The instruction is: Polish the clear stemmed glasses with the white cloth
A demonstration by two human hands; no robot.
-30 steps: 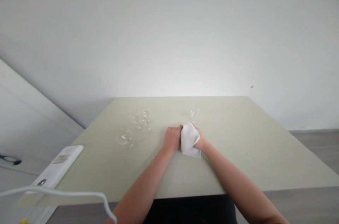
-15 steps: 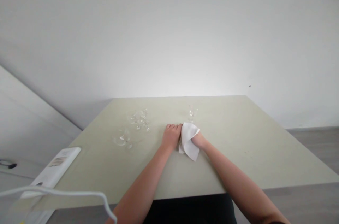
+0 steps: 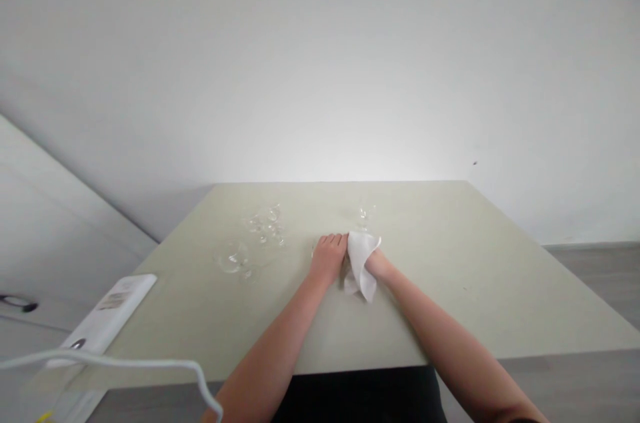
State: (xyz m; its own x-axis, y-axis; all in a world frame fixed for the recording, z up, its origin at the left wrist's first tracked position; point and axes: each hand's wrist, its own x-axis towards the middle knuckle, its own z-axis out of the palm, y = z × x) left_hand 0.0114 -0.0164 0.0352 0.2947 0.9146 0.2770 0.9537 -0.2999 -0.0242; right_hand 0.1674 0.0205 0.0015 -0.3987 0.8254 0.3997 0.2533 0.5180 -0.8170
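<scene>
My left hand [image 3: 329,259] is closed, fingers curled, around a clear glass; only a faint edge of it shows beside the hand, and the rest is hidden. My right hand [image 3: 376,264] is closed on a white cloth [image 3: 361,256], its fingers covered by the folds. The cloth touches the left hand's fingertips and its loose end hangs toward me. Just beyond the cloth stands a clear stemmed glass [image 3: 365,213]. To the left is a group of clear stemmed glasses [image 3: 265,223], with another stemmed glass [image 3: 234,259] nearer me.
The pale table [image 3: 450,303] meets a white wall [image 3: 340,76] at its far edge. On its left edge lies a white flat box [image 3: 113,316] with a printed label. A white cable [image 3: 125,363] crosses the lower left. A cabinet with a dark handle [image 3: 19,303] stands at far left.
Both hands have shifted slightly to the right with the cloth, whose folds have turned and whose lower end hangs differently. The view has moved a little; the standing glasses keep their places.
</scene>
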